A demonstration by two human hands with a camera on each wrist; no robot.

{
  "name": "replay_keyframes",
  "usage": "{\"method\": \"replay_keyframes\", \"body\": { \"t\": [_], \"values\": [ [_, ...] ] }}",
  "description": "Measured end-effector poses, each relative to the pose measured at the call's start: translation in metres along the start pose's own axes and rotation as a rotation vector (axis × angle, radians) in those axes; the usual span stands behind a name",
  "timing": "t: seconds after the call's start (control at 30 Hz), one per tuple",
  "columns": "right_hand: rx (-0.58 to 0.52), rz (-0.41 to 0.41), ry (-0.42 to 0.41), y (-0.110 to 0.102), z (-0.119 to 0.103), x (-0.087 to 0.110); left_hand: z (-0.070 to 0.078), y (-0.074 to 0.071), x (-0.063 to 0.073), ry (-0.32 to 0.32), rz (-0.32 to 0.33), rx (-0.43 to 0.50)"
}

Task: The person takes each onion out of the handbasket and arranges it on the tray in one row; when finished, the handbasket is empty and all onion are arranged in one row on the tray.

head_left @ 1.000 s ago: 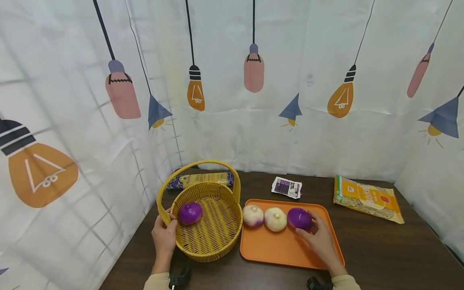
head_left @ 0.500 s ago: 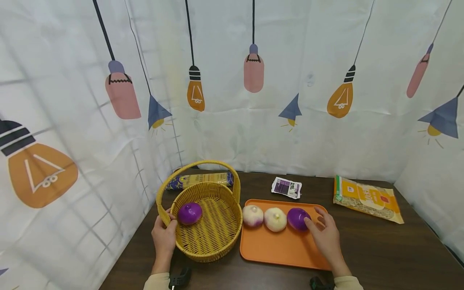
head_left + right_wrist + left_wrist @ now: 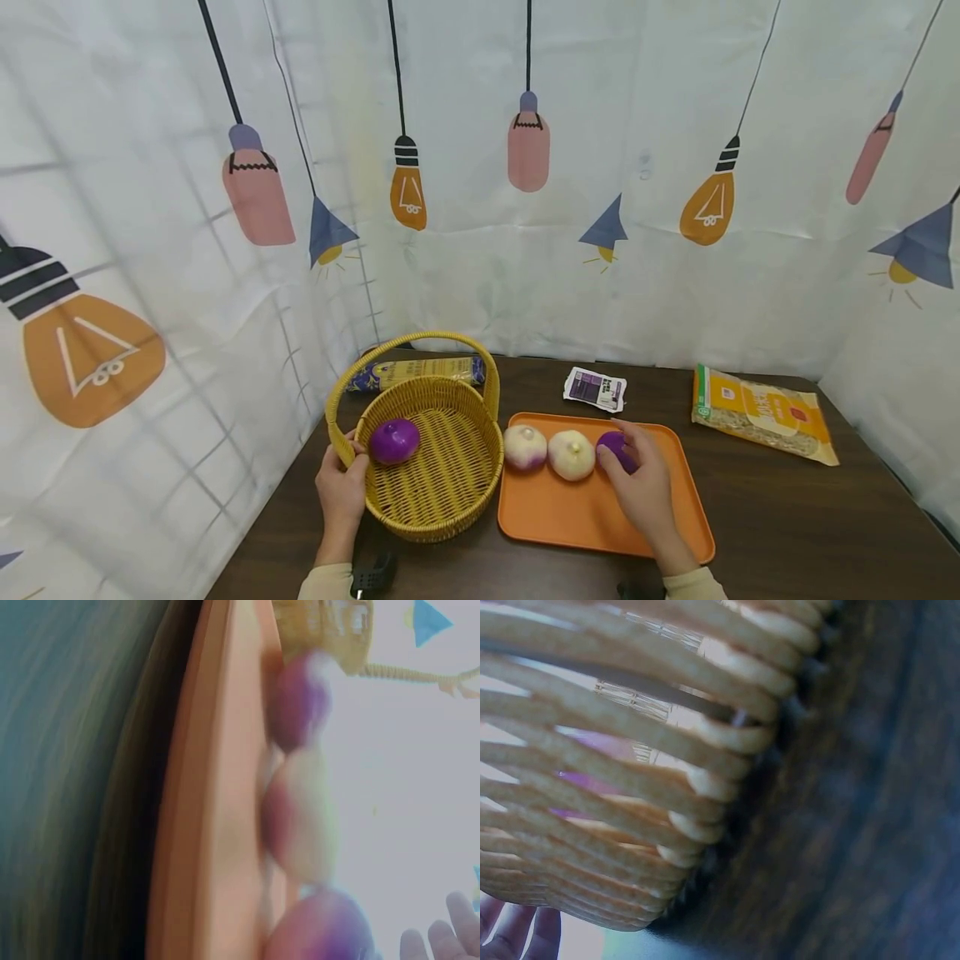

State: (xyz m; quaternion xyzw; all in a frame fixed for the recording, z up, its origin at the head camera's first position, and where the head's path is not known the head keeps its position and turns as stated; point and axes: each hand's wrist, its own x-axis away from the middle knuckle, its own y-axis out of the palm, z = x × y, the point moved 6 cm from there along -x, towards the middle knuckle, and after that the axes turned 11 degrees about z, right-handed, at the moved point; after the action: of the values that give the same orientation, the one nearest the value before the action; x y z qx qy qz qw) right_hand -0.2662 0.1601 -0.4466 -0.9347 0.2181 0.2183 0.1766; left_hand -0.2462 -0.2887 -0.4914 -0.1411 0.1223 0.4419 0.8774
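So, purple onion (image 3: 611, 447): glossy, rounded, on the orange tray (image 3: 592, 527) beneath the right hand (image 3: 643, 482).
Cream onions (image 3: 572, 456): two, purple-tinged, in a row to that hand's left.
Second onion (image 3: 394, 441): shiny purple, inside the woven basket (image 3: 442, 530), just right of the left hand (image 3: 342, 487).
Writing: unreadable on the white packet (image 3: 595, 389) and yellow packet (image 3: 763, 414), both beyond the right hand.
Left hand: pinching the basket's rim.
Right hand: thumb and fingers apart around the onion; contact unclear.

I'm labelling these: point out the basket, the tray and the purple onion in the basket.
Basket (image 3: 442, 475), head view: bare woven floor.
Tray (image 3: 558, 517), head view: bare near part.
Purple onion (image 3: 394, 442), head view: its middle.
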Motion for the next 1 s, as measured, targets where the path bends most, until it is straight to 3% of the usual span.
{"method": "replay_keyframes", "body": {
  "t": [0.2,0.33,0.5,0.57,0.67,0.8,0.9,1.0],
  "values": [
    [-0.037,-0.041,-0.021,0.027,-0.016,0.01,-0.001,0.001,0.0,0.005,-0.008,-0.01],
    [-0.122,-0.079,-0.072,0.046,-0.031,0.019,-0.001,0.001,0.0,0.006,-0.006,-0.028],
    [-0.236,-0.136,-0.123,0.064,-0.071,0.035,0.0,0.001,0.0,0.015,0.001,-0.033],
    [-0.263,-0.163,-0.138,0.074,-0.077,0.04,0.0,0.0,0.0,0.016,0.0,-0.027],
    [-0.296,-0.209,-0.178,0.092,-0.069,0.048,-0.001,0.0,0.0,0.015,0.0,-0.02],
    [-0.313,-0.28,-0.136,0.112,-0.062,0.056,-0.001,0.0,0.0,0.012,-0.004,-0.016],
    [-0.264,-0.279,-0.141,0.119,-0.065,0.059,0.0,0.001,0.0,0.006,-0.012,-0.005],
    [-0.203,-0.253,-0.204,0.122,-0.072,0.062,0.001,0.001,0.001,0.0,-0.017,0.009]
  ]
}}
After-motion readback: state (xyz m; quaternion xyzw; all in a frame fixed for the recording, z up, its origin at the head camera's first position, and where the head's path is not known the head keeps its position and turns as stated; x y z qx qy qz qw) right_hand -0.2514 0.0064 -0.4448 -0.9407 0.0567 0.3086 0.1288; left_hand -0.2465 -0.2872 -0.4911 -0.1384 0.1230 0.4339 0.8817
